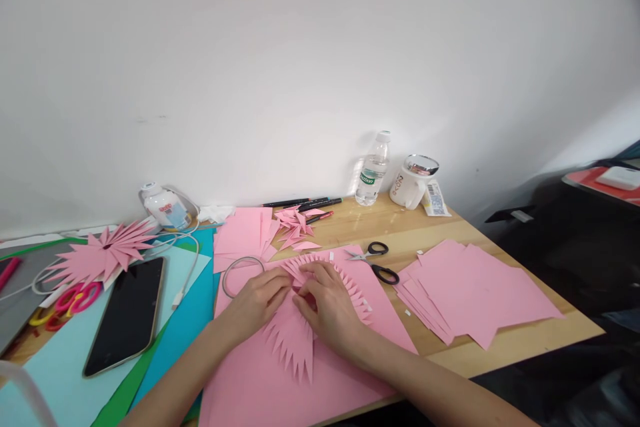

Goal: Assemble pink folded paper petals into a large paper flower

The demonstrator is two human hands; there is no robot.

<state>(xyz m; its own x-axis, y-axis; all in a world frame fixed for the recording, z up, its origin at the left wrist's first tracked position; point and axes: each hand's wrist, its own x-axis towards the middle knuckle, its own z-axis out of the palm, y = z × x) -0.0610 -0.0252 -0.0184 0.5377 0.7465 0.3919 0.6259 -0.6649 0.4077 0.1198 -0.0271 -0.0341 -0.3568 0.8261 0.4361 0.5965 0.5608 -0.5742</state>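
Note:
A folded pink paper fan with a pointed, zigzag edge (296, 347) lies on a large pink sheet (245, 390). My left hand (263, 297) pinches its upper left part, fingers closed on the folds. From the other side, my right hand (327, 303) presses and grips the pleats near the middle. Its fingers are bent and hide the fan's centre. Pleated points curve out past my right hand on the upper right. A thin grey ring (235, 275) rests beside my left hand. Scissors with black handles (377, 261) lie open just beyond my right hand.
Cut pink sheets (470, 287) spread on the right. Pink offcuts (295, 223) and black pens (315, 204) lie at the back near a water bottle (373, 170) and white mug (407, 187). On the left are a phone (127, 313), a finished-looking pink paper rosette (103, 250) and pink-handled scissors (77, 297).

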